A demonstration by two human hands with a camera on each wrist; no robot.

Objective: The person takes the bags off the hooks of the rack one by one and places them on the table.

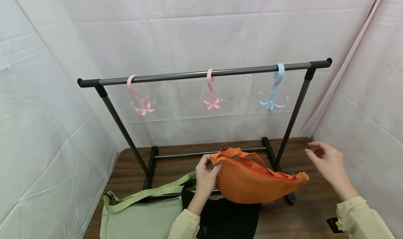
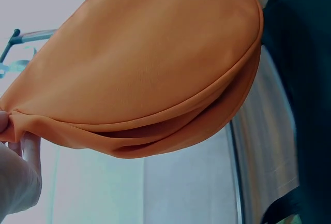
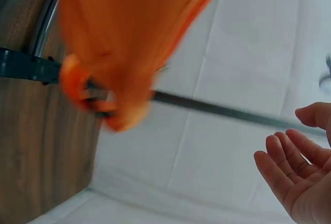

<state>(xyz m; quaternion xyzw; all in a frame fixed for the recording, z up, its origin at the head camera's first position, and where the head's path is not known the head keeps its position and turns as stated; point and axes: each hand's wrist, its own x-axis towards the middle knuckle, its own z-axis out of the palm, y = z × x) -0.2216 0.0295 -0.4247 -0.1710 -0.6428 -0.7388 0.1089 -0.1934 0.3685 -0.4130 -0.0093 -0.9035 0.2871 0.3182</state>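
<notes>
An orange waist bag with a red zipper hangs tilted in the air, its strap looped along the top. My left hand pinches the bag's left end between thumb and fingers. In the left wrist view the waist bag fills the middle, with the left hand at its end. Off to the right, apart from the bag's free end, my right hand holds nothing. The right wrist view shows that hand with loosely bent fingers, away from the blurred waist bag.
A black metal rack carries two pink hooks and a light blue hook. Below lie a grey-green bag with a green strap and a black bag on the wooden surface. White cloth walls surround it.
</notes>
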